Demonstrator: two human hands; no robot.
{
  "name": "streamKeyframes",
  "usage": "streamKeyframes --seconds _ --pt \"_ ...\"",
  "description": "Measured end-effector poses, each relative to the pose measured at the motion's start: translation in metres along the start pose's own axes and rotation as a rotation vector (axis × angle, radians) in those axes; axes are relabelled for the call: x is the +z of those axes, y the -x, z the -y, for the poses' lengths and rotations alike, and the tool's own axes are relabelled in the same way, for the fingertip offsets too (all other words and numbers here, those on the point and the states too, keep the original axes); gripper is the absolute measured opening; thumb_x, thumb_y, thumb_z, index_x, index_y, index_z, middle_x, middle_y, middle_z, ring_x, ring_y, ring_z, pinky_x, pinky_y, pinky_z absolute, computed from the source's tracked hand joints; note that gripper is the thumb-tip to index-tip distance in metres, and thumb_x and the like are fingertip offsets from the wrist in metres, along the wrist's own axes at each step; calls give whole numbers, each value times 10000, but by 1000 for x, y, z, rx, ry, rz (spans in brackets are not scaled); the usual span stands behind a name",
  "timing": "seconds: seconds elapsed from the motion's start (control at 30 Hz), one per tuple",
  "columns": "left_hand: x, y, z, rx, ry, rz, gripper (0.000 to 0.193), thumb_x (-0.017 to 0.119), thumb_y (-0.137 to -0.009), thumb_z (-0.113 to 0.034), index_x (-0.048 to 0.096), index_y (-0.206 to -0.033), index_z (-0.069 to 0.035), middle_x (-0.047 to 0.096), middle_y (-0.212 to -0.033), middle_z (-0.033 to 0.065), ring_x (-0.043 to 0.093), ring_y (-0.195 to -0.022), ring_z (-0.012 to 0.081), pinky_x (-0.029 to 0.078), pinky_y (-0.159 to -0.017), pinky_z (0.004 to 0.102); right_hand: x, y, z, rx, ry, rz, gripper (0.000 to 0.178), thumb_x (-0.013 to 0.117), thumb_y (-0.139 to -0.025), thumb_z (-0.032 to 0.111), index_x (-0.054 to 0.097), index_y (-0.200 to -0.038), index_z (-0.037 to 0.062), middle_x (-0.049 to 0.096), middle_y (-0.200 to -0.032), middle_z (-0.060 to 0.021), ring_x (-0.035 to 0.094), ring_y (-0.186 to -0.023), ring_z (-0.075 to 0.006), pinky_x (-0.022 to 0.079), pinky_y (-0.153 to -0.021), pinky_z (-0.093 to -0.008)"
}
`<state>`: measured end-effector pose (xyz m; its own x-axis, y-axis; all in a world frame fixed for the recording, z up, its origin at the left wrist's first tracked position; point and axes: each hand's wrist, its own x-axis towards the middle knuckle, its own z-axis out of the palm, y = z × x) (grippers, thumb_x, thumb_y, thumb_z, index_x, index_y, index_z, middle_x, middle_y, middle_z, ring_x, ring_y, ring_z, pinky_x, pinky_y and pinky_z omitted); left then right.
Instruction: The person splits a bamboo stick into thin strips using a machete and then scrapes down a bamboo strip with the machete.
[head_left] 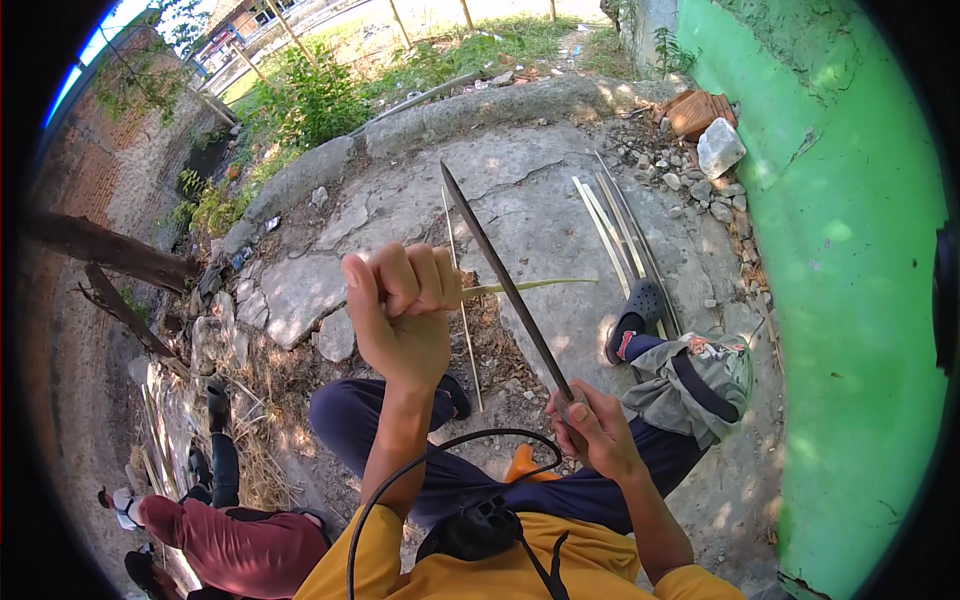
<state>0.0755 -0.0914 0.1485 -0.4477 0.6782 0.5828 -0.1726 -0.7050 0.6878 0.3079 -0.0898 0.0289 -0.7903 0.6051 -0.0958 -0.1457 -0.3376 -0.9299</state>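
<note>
My left hand [405, 315] is closed in a fist, raised in front of me near the middle of the view. Out of its right side sticks a thin pale-green strip [550, 283], which looks like split bamboo. My right hand [595, 430], lower and further right, grips the handle of a long dark knife [505, 275], like a machete. Its narrow blade points up and to the left and crosses the strip; whether they touch I cannot tell. Below, another long thin strip [466, 325] lies on the ground, partly beside my left foot.
Several pale slats [610, 230] lie near my right clog [640, 312]. Grey cloth [685, 390] covers my right knee. A green wall [840, 280] rises on the right, with rubble [715, 190] at its foot. At lower left sits another person in maroon [240, 545]. A black cable [400, 460] loops before me.
</note>
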Motion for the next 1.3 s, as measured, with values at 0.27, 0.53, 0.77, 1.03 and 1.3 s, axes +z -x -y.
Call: streamKeyframes --seconds 0.27,0.53,0.77,1.03,1.3 --pt "0 14 3 55 94 -52 635 169 -1108 -497 214 -573 -157 190 -477 -28 121 -432 127 107 -413 322 13 6 8 -68 274 -78 431 541 -1028 427 596 -1018 -1 531 -621 13 463 -495 -42 368 -459 -229" --pt "3 36 22 86 50 -140 613 199 -1116 -437 197 -565 -170 171 -456 -34 88 -416 111 92 -403 315 18 5 15 -63 438 -74 362 599 -974 376 597 -1016 16 491 -542 -56 484 -484 -118 394 -495 -315" --pt "-9 43 15 106 61 -160 619 147 -1114 -423 204 -549 -177 163 -449 -34 91 -407 106 98 -392 305 21 -3 2 -74 431 -40 344 603 -956 371 585 -982 29 496 -556 -78 506 -488 -172 405 -504 -345" --pt "-27 76 8 185 55 -134 643 146 -1110 -395 217 -515 -161 175 -436 -33 112 -394 114 117 -384 295 19 -15 -26 30 365 70 371 587 -900 394 589 -925 24 526 -620 -61 504 -574 -135 407 -555 -315" --pt "-44 100 -6 121 -276 -151 555 266 -1092 -387 346 -602 -137 326 -577 -3 315 -527 173 333 -679 335 17 -19 -30 37 323 149 433 567 -946 430 578 -935 -3 532 -627 -69 518 -578 -129 396 -556 -320"
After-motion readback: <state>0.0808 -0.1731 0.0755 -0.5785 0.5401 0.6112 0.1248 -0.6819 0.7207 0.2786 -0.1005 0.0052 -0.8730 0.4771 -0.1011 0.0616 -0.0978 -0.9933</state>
